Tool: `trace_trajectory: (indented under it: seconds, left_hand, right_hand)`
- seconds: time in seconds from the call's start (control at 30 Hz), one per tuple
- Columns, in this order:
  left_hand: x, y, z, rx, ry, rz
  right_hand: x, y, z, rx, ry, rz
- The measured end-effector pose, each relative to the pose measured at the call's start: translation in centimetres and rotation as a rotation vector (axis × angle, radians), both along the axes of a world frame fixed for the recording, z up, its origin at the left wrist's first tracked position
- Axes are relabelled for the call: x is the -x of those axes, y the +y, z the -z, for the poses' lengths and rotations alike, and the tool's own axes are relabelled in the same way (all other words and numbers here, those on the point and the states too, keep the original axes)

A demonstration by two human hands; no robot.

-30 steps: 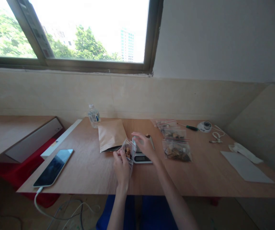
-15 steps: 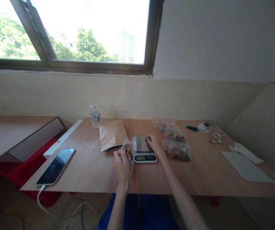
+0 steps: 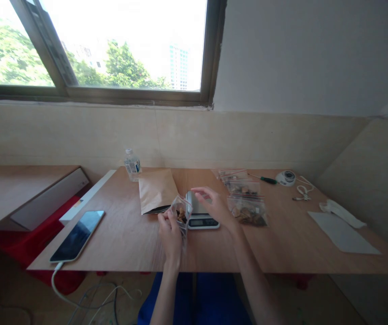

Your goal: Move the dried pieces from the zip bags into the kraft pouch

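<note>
My left hand (image 3: 171,230) grips a clear zip bag (image 3: 181,215) with brown dried pieces inside, just left of a small scale (image 3: 203,223). Over the scale's metal plate, my right hand (image 3: 212,203) is open with its fingers apart and pointing left toward the bag's mouth; nothing shows between them. It hides part of the plate. Behind the held bag lies a brown paper pouch (image 3: 157,189), its opening facing me. Several filled zip bags (image 3: 248,211) lie in a row to the right of the scale.
A water bottle (image 3: 133,165) stands at the back left. A phone (image 3: 78,237) on a cable lies at the left edge. Toward the right are a green screwdriver (image 3: 268,180), a white dome camera (image 3: 286,178), a coiled cable (image 3: 302,193) and a white sheet (image 3: 343,232).
My right hand has shifted left over the scale toward the held bag, and its pinched fingers have opened; the dark piece is no longer visible in them. My left hand still holds the bag.
</note>
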State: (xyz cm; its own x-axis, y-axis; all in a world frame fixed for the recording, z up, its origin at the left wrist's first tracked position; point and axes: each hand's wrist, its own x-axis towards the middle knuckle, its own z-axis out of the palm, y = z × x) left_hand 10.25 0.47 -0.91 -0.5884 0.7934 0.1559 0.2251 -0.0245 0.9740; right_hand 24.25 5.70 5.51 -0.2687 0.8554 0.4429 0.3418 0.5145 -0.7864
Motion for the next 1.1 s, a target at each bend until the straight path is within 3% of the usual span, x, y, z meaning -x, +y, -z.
trace_trajectory:
  seconds: [0.17,0.33,0.43,0.6,0.77,0.9,1.1]
  left_hand:
    - [0.2,-0.3,-0.3,0.022,-0.032,-0.038]
    - [0.6,-0.2,-0.4,-0.003,-0.178,0.02]
    - [0.5,-0.2,-0.6,-0.077,-0.231,0.083]
    - [0.2,0.0,-0.3,-0.18,-0.161,0.252]
    - [1.1,1.2,1.5,-0.237,-0.066,0.227]
    - [1.9,2.2,3.3,-0.209,-0.207,0.258]
    - [1.5,3.4,5.5,-0.182,-0.461,0.252]
  right_hand:
    - [0.7,-3.5,3.7,0.236,0.011,-0.076]
    - [3.3,-5.5,6.6,0.298,0.256,-0.106]
    - [4.4,-5.5,6.8,0.311,0.4,-0.045]
    - [4.2,-4.5,5.9,0.271,0.455,-0.01]
    - [3.4,-3.7,6.0,0.21,0.532,0.056]
    - [2.6,-4.0,7.2,0.309,0.578,0.031]
    - [0.9,-3.7,9.4,0.307,0.559,0.231]
